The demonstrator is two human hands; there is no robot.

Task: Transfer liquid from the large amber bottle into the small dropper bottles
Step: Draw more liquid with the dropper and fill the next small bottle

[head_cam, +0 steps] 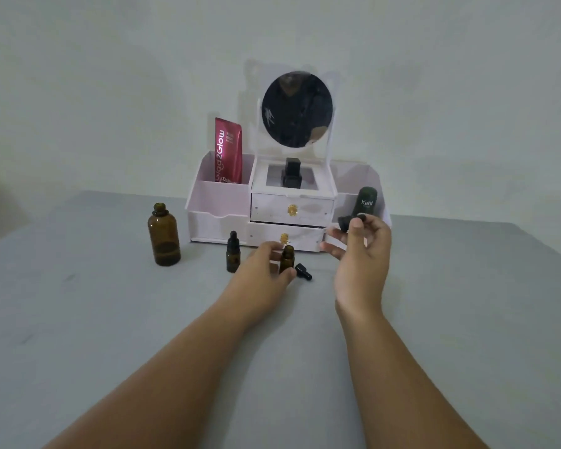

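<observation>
The large amber bottle (164, 235) stands uncapped at the left of the grey table, with dark liquid low inside. A small dropper bottle (233, 252) with its black dropper cap on stands to its right. My left hand (262, 266) grips a second small amber bottle (287, 258), which is open at the top. A black dropper cap (303, 272) lies on the table just right of it. My right hand (360, 254) is raised and pinches a small black cap (347, 222) between thumb and fingers.
A white cosmetic organizer (219, 202) with drawers and a round mirror (297, 109) stands at the back of the grey table (94, 319). It holds a red tube (228, 150), a black bottle (291, 174) and a dark green Kahf tube (366, 202).
</observation>
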